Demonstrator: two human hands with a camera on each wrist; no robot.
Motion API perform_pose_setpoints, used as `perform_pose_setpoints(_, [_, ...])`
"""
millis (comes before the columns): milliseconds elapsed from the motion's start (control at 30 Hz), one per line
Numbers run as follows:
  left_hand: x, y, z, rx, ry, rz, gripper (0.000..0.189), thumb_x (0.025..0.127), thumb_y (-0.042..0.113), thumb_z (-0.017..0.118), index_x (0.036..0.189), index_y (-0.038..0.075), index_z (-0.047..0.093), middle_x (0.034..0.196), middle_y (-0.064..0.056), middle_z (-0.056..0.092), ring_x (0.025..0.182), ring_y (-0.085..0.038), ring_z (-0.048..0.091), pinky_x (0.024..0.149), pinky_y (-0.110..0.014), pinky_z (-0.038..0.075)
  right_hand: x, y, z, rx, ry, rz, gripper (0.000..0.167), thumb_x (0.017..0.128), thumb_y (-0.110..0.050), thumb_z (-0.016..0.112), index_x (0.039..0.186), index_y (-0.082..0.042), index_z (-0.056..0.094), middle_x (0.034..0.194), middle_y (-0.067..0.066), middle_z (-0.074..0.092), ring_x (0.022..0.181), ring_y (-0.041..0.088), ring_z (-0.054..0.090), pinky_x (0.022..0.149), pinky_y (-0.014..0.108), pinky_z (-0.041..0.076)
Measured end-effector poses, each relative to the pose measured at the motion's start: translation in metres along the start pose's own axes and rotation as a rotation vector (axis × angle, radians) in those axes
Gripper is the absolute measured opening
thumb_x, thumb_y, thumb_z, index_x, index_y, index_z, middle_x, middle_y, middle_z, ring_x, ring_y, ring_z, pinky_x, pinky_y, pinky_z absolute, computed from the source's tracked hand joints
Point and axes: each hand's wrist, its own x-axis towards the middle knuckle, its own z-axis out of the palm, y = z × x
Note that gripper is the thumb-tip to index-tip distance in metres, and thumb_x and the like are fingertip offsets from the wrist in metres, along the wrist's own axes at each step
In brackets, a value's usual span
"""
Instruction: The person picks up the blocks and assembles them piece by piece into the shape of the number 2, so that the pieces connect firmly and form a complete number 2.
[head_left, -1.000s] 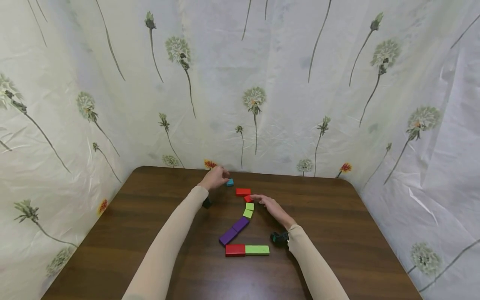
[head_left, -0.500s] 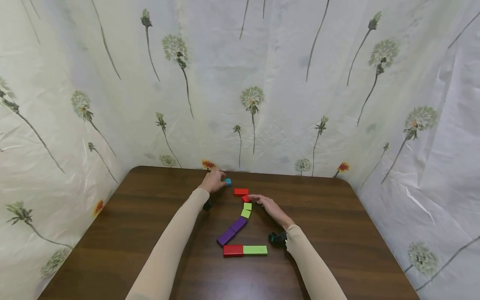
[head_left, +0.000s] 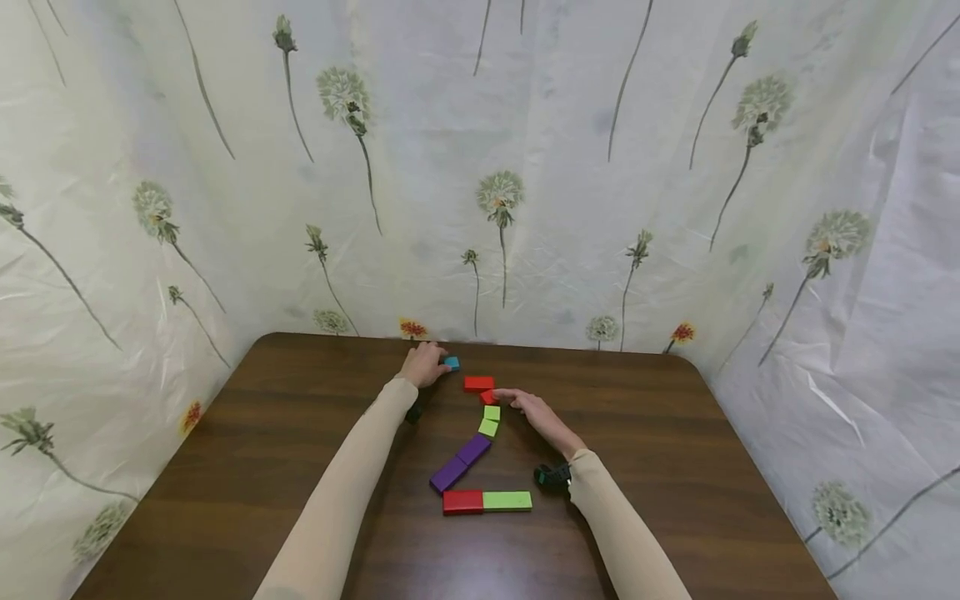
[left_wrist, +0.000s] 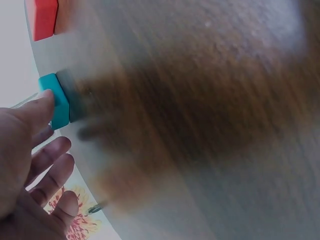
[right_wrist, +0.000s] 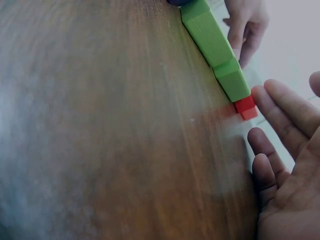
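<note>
My left hand (head_left: 423,364) is at the far side of the table, pinching a small blue block (head_left: 452,363) between thumb and index finger. In the left wrist view the thumb lies on the face of the blue block (left_wrist: 62,107), the index finger is partly hidden behind it, and the other fingers are loosely bent. My right hand (head_left: 536,412) has its fingers extended, fingertips right at a small red block (head_left: 487,397). Behind that lies a longer red block (head_left: 478,383). Two small light green blocks (head_left: 489,427) continue the curve towards me.
Two purple blocks (head_left: 461,463) run diagonally down to a row made of a red block (head_left: 462,502) and a long green block (head_left: 507,501). A floral curtain (head_left: 555,250) surrounds the brown wooden table (head_left: 637,400) at the back and sides.
The left hand's fingers have settled lower around the blue block, which stays in place relative to the red ones. The right hand stays by the small red block. The head view has shifted slightly.
</note>
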Motion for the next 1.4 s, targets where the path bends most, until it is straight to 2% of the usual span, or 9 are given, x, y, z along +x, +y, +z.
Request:
perform_pose_setpoints(100, [0.000,-0.001,0.001,-0.002,0.014,0.003,0.037,0.095,0.030,0.061,0.128,0.012,0.062,0.129,-0.010,0.058,0.123,-0.031,0.048,0.102,-0.048,0.038,0.001,0.001,0.001,0.007,-0.007,0.002,0.041,0.106,-0.026,0.027,0.138,-0.019,0.053,0.145,0.001,0.049,0.136,0.025,0.041,0.111,0.050,0.028])
perform_pose_setpoints(333, [0.000,-0.003,-0.002,-0.007,0.058,0.017,0.031,0.093,0.026,0.065,0.119,0.010,0.068,0.122,-0.010,0.063,0.116,-0.030,0.053,0.100,-0.046,0.041,0.003,-0.001,0.001,0.010,-0.017,-0.054,0.045,0.108,-0.031,0.024,0.139,-0.015,0.051,0.145,0.005,0.048,0.136,0.027,0.040,0.112,0.052,0.027])
perform_pose_setpoints(500, [-0.001,-0.005,-0.004,-0.067,0.034,0.009,0.030,0.092,0.025,0.066,0.118,0.010,0.069,0.122,-0.009,0.062,0.115,-0.029,0.054,0.098,-0.043,0.044,0.002,-0.002,0.001,0.004,-0.006,-0.009,0.046,0.107,-0.036,0.021,0.139,-0.022,0.051,0.144,-0.002,0.050,0.135,0.022,0.041,0.111,0.049,0.029])
perform_pose_setpoints(667, [-0.004,-0.007,-0.003,-0.121,-0.011,0.001,0.030,0.094,0.026,0.064,0.120,0.011,0.067,0.123,-0.008,0.058,0.117,-0.028,0.051,0.100,-0.041,0.043,0.002,-0.001,-0.001,0.000,-0.005,-0.003,0.047,0.108,-0.037,0.019,0.139,-0.022,0.051,0.143,-0.004,0.050,0.136,0.021,0.041,0.111,0.048,0.030])
perform_pose_setpoints(867, [-0.011,-0.009,-0.003,-0.154,-0.026,0.050,0.029,0.092,0.025,0.066,0.117,0.010,0.069,0.125,-0.009,0.057,0.121,-0.029,0.049,0.103,-0.042,0.040,0.002,0.002,-0.002,0.022,-0.001,0.000,0.048,0.107,-0.039,0.019,0.138,-0.023,0.052,0.143,-0.002,0.051,0.135,0.024,0.041,0.109,0.051,0.029])
perform_pose_setpoints(1033, [-0.016,-0.011,-0.003,-0.142,-0.039,0.094,0.030,0.091,0.027,0.068,0.115,0.010,0.070,0.125,-0.009,0.058,0.124,-0.028,0.046,0.105,-0.041,0.038,-0.002,-0.005,-0.004,0.065,-0.035,-0.002,0.048,0.108,-0.026,0.014,0.141,-0.016,0.049,0.147,0.006,0.046,0.135,0.030,0.037,0.104,0.055,0.026])
perform_pose_setpoints(1267, [-0.021,-0.010,-0.004,-0.138,-0.060,0.136,0.028,0.089,0.027,0.070,0.111,0.009,0.072,0.118,-0.007,0.060,0.118,-0.026,0.048,0.101,-0.039,0.041,-0.002,0.001,-0.002,0.046,0.003,-0.001,0.049,0.107,-0.026,0.014,0.138,-0.023,0.052,0.143,-0.003,0.050,0.131,0.022,0.041,0.098,0.042,0.030])
perform_pose_setpoints(1400, [-0.024,-0.006,-0.006,-0.104,-0.057,0.168,0.027,0.088,0.028,0.071,0.108,0.010,0.073,0.115,-0.006,0.062,0.113,-0.025,0.049,0.098,-0.038,0.042,-0.003,0.001,0.000,0.064,0.007,-0.018,0.052,0.107,-0.027,0.010,0.139,-0.019,0.051,0.143,0.000,0.050,0.132,0.023,0.041,0.097,0.042,0.030])
